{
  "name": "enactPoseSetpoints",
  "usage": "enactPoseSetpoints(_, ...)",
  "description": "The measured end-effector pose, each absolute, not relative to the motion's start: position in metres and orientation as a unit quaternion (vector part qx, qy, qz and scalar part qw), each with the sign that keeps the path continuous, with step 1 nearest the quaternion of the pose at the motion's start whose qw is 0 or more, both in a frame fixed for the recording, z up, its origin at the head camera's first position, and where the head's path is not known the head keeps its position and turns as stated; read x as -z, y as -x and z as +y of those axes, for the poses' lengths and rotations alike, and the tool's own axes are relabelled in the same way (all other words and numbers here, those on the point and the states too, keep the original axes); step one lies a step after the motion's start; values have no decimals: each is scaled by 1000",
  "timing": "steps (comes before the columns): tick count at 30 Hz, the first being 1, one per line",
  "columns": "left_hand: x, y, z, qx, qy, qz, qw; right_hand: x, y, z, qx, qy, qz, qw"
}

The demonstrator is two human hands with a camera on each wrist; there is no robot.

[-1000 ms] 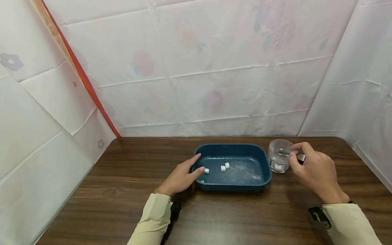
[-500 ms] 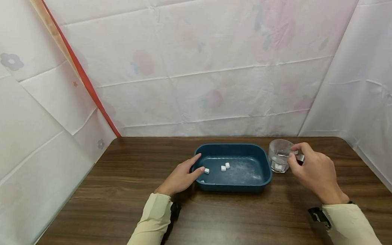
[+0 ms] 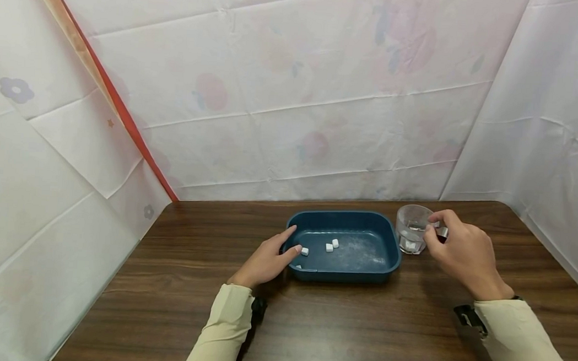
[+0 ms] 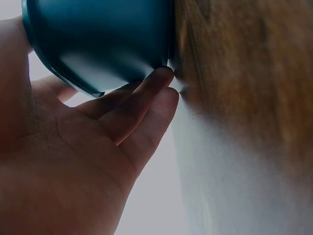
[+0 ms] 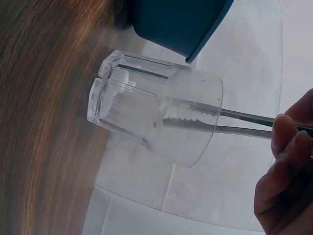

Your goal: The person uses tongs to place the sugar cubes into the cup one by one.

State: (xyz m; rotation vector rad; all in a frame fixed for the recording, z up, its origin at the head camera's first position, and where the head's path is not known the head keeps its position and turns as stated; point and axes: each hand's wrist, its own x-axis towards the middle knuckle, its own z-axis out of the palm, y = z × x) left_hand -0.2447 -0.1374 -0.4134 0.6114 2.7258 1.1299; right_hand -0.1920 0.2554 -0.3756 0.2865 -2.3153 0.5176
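Observation:
In the head view my left hand (image 3: 266,261) holds the left end of a deep blue tray (image 3: 364,251). Its thumb lies over the rim, and in the left wrist view the fingers (image 4: 146,105) touch the outer wall. Several small white cubes (image 3: 329,248) lie toward the left and middle of the tray. My right hand (image 3: 465,257) pinches metal tongs (image 5: 247,116). Their serrated tips sit apart inside a clear glass (image 3: 405,232), with nothing visible between them. White pieces (image 5: 119,77) rest at the glass's bottom, seen in the right wrist view.
The glass stands close by the tray's right end, near the back of the brown wooden table (image 3: 339,338). Pale printed sheeting (image 3: 294,92) hangs behind the table and along both sides. A red strip (image 3: 124,118) runs down the left corner.
The tongs have shifted slightly inside the glass. Both hands, the tray and the cubes stay where they were.

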Motion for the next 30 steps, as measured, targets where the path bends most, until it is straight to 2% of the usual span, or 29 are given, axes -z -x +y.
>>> enactPoseSetpoints(30, 413, 244, -137, -378, -199, 902, 64, 374, 192, 255, -206, -105, -899, 372)
